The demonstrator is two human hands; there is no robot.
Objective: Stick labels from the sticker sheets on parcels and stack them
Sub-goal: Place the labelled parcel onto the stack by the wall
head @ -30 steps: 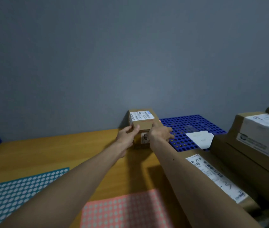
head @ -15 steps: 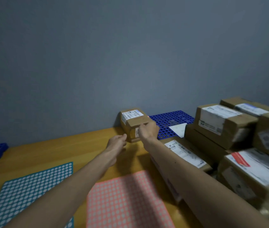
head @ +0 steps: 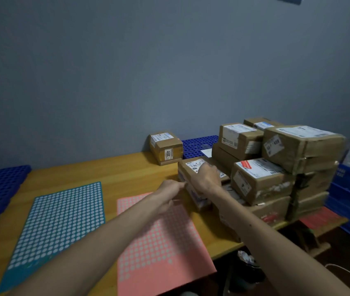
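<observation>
Long flat cardboard parcel (head: 191, 165) on wooden table (head: 105, 169), lying just beside and against the pile of parcels (head: 302, 146), white shipping label on top. Right hand (head: 205, 178) palm-down on its top face, fingers laid fairly straight across the label, not wrapped round any edge. Left hand (head: 168, 194) at the parcel's near-left side, fingers bunched, tips at the edge; cannot tell whether pinching or only touching, blurred. Pink sticker sheet (head: 161, 242) and teal sticker sheet (head: 61, 221) flat on the near side of the table. Small parcel (head: 166, 147) standing alone by the wall. Judged stiff and boxy, probably light to moderate, tape maybe slick. Best taken by both long sides, thumbs on top, kept level, clear of the neighbouring pile.
</observation>
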